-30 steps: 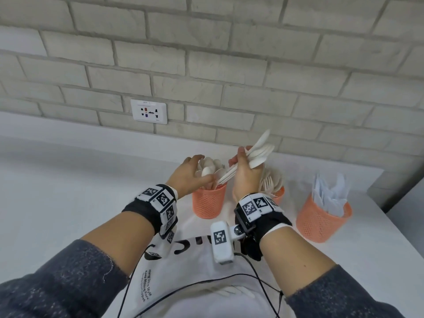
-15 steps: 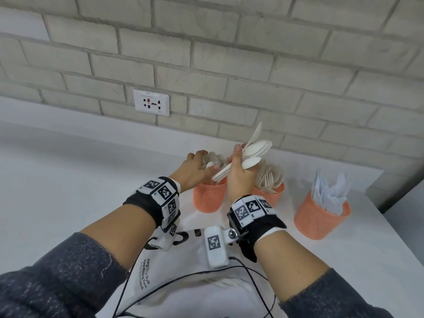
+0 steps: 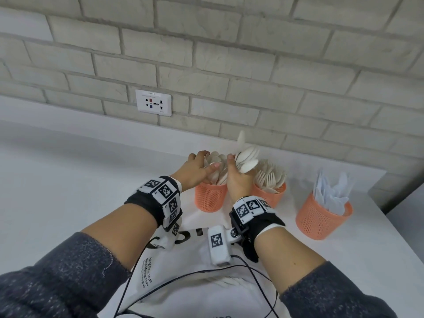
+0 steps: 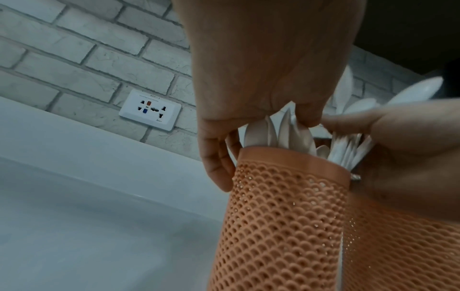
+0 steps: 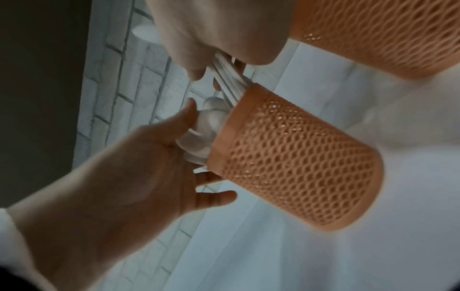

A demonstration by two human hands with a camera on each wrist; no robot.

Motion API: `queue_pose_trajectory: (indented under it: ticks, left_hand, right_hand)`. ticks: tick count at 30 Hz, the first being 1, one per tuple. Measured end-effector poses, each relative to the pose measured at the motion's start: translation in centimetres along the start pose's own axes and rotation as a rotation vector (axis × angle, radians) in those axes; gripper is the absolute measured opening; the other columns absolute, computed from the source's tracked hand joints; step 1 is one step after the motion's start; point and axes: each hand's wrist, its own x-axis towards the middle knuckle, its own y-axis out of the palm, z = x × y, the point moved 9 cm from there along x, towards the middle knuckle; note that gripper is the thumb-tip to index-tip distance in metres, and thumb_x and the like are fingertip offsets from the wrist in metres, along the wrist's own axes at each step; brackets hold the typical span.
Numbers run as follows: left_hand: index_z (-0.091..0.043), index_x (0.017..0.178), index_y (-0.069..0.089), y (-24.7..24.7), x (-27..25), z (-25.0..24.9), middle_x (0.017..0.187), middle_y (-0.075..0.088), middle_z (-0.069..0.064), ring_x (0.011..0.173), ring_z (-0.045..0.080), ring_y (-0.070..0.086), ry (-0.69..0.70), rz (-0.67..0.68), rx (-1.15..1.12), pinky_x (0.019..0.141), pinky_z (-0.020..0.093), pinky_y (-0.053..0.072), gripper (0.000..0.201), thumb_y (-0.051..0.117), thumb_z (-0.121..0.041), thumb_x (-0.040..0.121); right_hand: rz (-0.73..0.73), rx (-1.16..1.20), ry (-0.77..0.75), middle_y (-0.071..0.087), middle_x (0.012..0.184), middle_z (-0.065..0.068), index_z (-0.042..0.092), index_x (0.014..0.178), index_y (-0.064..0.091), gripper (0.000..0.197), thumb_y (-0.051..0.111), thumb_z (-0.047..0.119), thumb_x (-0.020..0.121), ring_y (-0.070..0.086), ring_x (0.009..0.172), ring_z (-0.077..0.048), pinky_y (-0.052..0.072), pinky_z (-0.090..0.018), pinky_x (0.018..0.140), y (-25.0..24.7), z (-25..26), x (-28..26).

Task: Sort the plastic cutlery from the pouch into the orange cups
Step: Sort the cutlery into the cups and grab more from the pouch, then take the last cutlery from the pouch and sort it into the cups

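Three orange mesh cups stand in a row on the white counter. The left cup point(image 3: 210, 198) point(image 4: 286, 216) point(image 5: 298, 163) holds white spoons. My right hand point(image 3: 238, 182) point(image 5: 211, 29) grips a bundle of white spoons point(image 3: 247, 158) point(image 5: 229, 78), bowls up, with the handles going down into that cup. My left hand point(image 3: 199, 166) point(image 5: 139, 167) lies over the cup's far left side, its relaxed fingers touching the spoon bowls standing there. The middle cup point(image 3: 273, 195) holds forks, the right cup point(image 3: 323, 219) knives. The white pouch point(image 3: 183, 271) lies below my wrists.
A grey brick wall with a white socket plate point(image 3: 153, 102) runs behind the counter. The counter's right edge point(image 3: 390, 237) drops off just beyond the knife cup. Black cables point(image 3: 183, 275) cross the pouch.
My right hand has turned the spoon bundle more upright and lowered its handles into the left cup. My left hand has stayed over that cup's spoons.
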Motion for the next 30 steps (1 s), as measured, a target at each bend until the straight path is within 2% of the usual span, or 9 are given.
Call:
queue_pose_trajectory:
  ticks: [4, 8, 12, 14, 16, 19, 22, 26, 30]
  left_hand:
    - [-0.017, 0.147, 0.021, 0.0, 0.1, -0.1, 0.144, 0.027, 0.016, 0.125, 0.035, 0.044, 0.007, 0.002, -0.002, 0.098, 0.038, 0.041, 0.066, 0.044, -0.048, 0.093]
    - [-0.017, 0.146, 0.021, 0.0, 0.0, -0.2, 0.143, 0.027, 0.017, 0.121, 0.035, 0.047, 0.006, 0.006, -0.002, 0.089, 0.038, 0.045, 0.065, 0.043, -0.048, 0.093]
    - [-0.018, 0.147, 0.019, 0.0, -0.1, -0.1, 0.145, 0.026, 0.016, 0.121, 0.036, 0.047, -0.007, 0.021, 0.004, 0.091, 0.040, 0.045, 0.067, 0.042, -0.049, 0.093]
    - [-0.020, 0.148, 0.017, -0.1, -0.2, 0.0, 0.147, 0.024, 0.015, 0.123, 0.035, 0.045, -0.014, 0.032, -0.004, 0.095, 0.041, 0.044, 0.066, 0.042, -0.049, 0.094]
    - [-0.022, 0.149, 0.015, 0.0, -0.2, 0.1, 0.149, 0.021, 0.014, 0.127, 0.035, 0.042, -0.026, 0.046, -0.031, 0.099, 0.042, 0.042, 0.066, 0.042, -0.047, 0.094]
    - [-0.027, 0.150, 0.010, 0.1, -0.2, 0.1, 0.150, 0.017, 0.012, 0.131, 0.035, 0.037, -0.047, 0.044, -0.118, 0.097, 0.040, 0.041, 0.067, 0.045, -0.041, 0.094]
    - [-0.032, 0.150, 0.006, 0.1, -0.5, -0.2, 0.151, 0.016, 0.010, 0.133, 0.033, 0.034, -0.049, 0.042, -0.188, 0.093, 0.037, 0.038, 0.067, 0.044, -0.032, 0.094]
    - [-0.032, 0.150, 0.000, -0.2, -2.0, -0.9, 0.155, 0.009, 0.012, 0.140, 0.034, 0.023, -0.050, 0.049, -0.205, 0.105, 0.040, 0.027, 0.071, 0.042, -0.027, 0.093]
    - [-0.018, 0.138, 0.034, -3.4, -5.7, -3.5, 0.143, 0.029, 0.013, 0.123, 0.029, 0.043, 0.088, -0.150, -0.028, 0.093, 0.030, 0.034, 0.050, 0.048, -0.036, 0.093]
  right_hand:
    - [0.108, 0.026, -0.012, 0.069, 0.090, -0.004, 0.012, 0.098, 0.059, 0.030, 0.076, 0.023, 0.075, 0.068, 0.084, -0.015, 0.057, -0.036, 0.081, 0.6, -0.3, -0.2]
    - [0.110, 0.078, -0.158, 0.056, 0.098, -0.001, 0.020, 0.131, 0.036, 0.072, 0.076, 0.008, 0.073, 0.059, 0.086, -0.005, 0.050, -0.012, 0.074, 0.5, 2.4, -0.3]
    - [0.111, -0.096, -0.362, 0.049, 0.112, -0.004, 0.023, 0.129, 0.045, 0.060, 0.074, 0.028, 0.077, 0.049, 0.104, -0.004, 0.039, -0.007, 0.087, 0.6, 4.2, -0.5]
    - [0.113, -0.185, -0.415, 0.049, 0.108, 0.000, 0.017, 0.113, 0.058, 0.046, 0.057, 0.049, 0.080, 0.049, 0.097, 0.001, 0.037, -0.010, 0.082, 0.9, 4.5, -0.5]
    - [0.085, -0.358, -0.473, 0.057, 0.105, -0.002, 0.011, 0.103, 0.064, 0.056, 0.032, 0.053, 0.085, 0.053, 0.096, -0.013, 0.039, -0.026, 0.085, 0.9, 4.5, -0.4]
    - [0.091, -0.755, -0.574, 0.065, 0.113, -0.008, 0.011, 0.115, 0.062, 0.063, 0.015, 0.047, 0.093, 0.052, 0.109, -0.030, 0.038, -0.041, 0.094, 1.6, 4.2, -0.8]
    - [0.295, -1.078, -0.518, 0.046, 0.142, -0.005, 0.012, 0.137, 0.042, 0.078, 0.003, 0.058, 0.088, 0.032, 0.135, -0.029, 0.026, -0.045, 0.109, 3.1, 2.2, -1.8]
    - [0.462, -1.145, -0.291, 0.007, 0.159, -0.005, 0.011, 0.148, 0.015, 0.067, 0.021, 0.053, 0.096, 0.004, 0.146, -0.024, 0.006, -0.043, 0.117, 2.5, 1.5, -2.1]
    - [0.412, -0.998, -0.401, 0.025, 0.151, -0.013, 0.016, 0.145, 0.023, 0.059, 0.044, 0.038, 0.094, 0.024, 0.138, -0.028, 0.026, -0.040, 0.110, 1.7, 6.6, -2.8]
